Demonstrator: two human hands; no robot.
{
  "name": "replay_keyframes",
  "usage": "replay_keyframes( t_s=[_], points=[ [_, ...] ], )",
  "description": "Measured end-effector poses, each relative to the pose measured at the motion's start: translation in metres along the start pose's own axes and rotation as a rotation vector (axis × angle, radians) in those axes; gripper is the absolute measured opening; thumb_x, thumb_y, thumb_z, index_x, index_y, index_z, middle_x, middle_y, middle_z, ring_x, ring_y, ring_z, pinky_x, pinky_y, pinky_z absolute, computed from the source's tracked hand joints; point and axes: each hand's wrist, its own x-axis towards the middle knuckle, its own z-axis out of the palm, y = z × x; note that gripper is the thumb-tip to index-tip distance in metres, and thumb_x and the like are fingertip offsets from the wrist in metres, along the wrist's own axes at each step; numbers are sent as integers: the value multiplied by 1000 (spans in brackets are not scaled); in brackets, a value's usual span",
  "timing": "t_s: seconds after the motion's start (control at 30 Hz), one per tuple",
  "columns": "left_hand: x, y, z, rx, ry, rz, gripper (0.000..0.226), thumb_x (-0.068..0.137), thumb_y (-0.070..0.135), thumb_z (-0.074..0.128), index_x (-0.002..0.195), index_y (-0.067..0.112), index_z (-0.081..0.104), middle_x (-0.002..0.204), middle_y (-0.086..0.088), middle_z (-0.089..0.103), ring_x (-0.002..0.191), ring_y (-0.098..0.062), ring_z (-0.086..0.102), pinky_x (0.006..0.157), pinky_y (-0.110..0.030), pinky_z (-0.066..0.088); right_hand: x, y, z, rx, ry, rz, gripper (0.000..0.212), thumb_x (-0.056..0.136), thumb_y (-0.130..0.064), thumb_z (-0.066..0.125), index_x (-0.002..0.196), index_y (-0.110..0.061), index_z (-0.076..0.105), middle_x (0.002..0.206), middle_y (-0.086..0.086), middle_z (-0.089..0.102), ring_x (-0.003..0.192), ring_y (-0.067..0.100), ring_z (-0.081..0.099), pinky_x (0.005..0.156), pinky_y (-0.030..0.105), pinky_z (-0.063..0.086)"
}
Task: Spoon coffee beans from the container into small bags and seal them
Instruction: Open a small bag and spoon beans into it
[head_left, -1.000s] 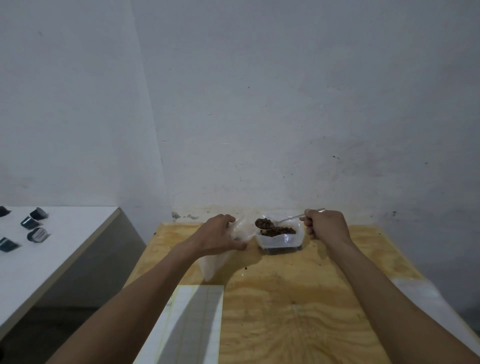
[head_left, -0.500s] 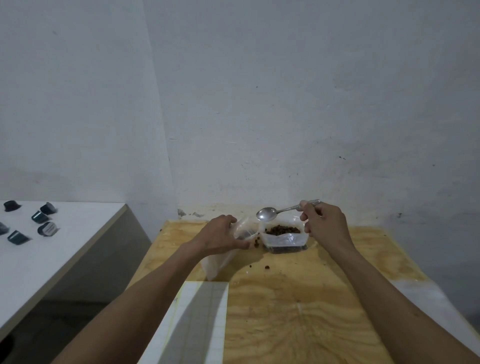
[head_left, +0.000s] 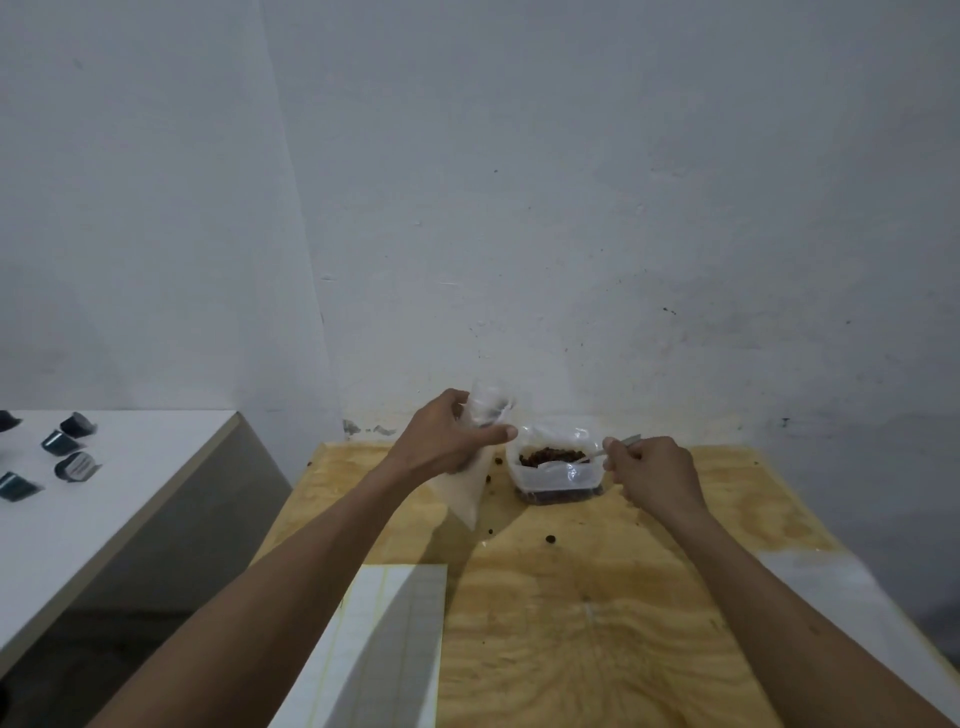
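small bag (head_left: 470, 483) is gripped in left hand (head_left: 447, 447) | spoon (head_left: 597, 453) (bowl dipped among beans) is gripped by right hand (head_left: 652, 473), container (head_left: 556, 470) just beside | filling judged underway, sealing left

No text can be read anywhere — no labels, numbers, signs.

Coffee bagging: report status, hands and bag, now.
Left hand gripping the small bag upright, mouth open. Right hand holds spoon, bowl down in the bean container. Stray beans loose on table; nothing blocking.
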Motion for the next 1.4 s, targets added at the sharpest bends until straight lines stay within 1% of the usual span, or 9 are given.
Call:
replay_keyframes(
  t_s=[0.13,0.23,0.33,0.53,0.7,0.8,0.93,1.17,1.4],
  points=[
    [-3,12,4,-162,17,-54,73,76,57,83,131,21,50,113,9,61,91,-1,59,60,-20,44,-10,-19,-11,-22,-229,28,48,95,-45,64,68,-9,78,56,0,71,46,15,61,49,22,47],
    [-4,25,9,-263,39,-91,79,70,63,85,126,21,49,111,9,62,93,-4,62,67,-25,51,-23,-40,-7,36,-436,-137,34,81,-53,78,93,-21,78,84,-9,74,73,9,68,66,26,55],
    [-1,36,15,-368,63,-124,93,64,69,85,132,17,49,121,2,62,103,-11,63,74,-29,51,-27,-55,8,20,-584,-211,72,65,-64,84,123,-29,61,113,-12,69,100,7,69,82,30,57],
    [-3,45,2,-524,105,-137,82,74,73,71,131,16,56,118,0,62,107,-19,62,93,-42,56,-26,-58,17,264,-514,-178,11,86,-17,75,97,-19,74,93,0,76,92,20,70,84,40,56],
    [-3,34,-8,-714,129,-100,18,92,31,76,86,14,77,99,0,74,95,-24,68,77,-41,62,-24,-54,10,446,-641,-80,20,82,-9,81,102,-10,76,93,3,79,88,22,74,83,40,59],
    [-7,37,-7,-709,135,-96,14,92,21,77,86,9,78,88,1,74,76,-15,67,66,-33,61,-23,-61,4,564,-566,-46,46,82,-11,82,125,-12,65,108,5,78,97,20,75,86,37,62],
    [-11,39,-1,-643,84,-56,15,89,21,79,89,6,81,90,-7,79,87,-23,73,80,-41,62,-14,-71,-12,671,-354,-66,57,82,-20,84,133,-19,57,115,4,74,100,19,74,80,29,59],
    [-20,48,9,-594,-3,24,15,94,16,74,95,2,79,86,-14,78,72,-26,73,69,-38,63,-10,-78,-23,451,-310,-159,23,82,-20,82,104,-17,77,98,1,78,78,10,75,62,17,56],
    [-22,52,12,-534,46,65,17,95,12,72,85,0,78,71,-10,74,60,-20,67,63,-32,60,-11,-88,-21,319,-335,-166,8,82,-26,81,86,-19,82,85,-4,79,72,4,68,63,17,53]
  ],
)
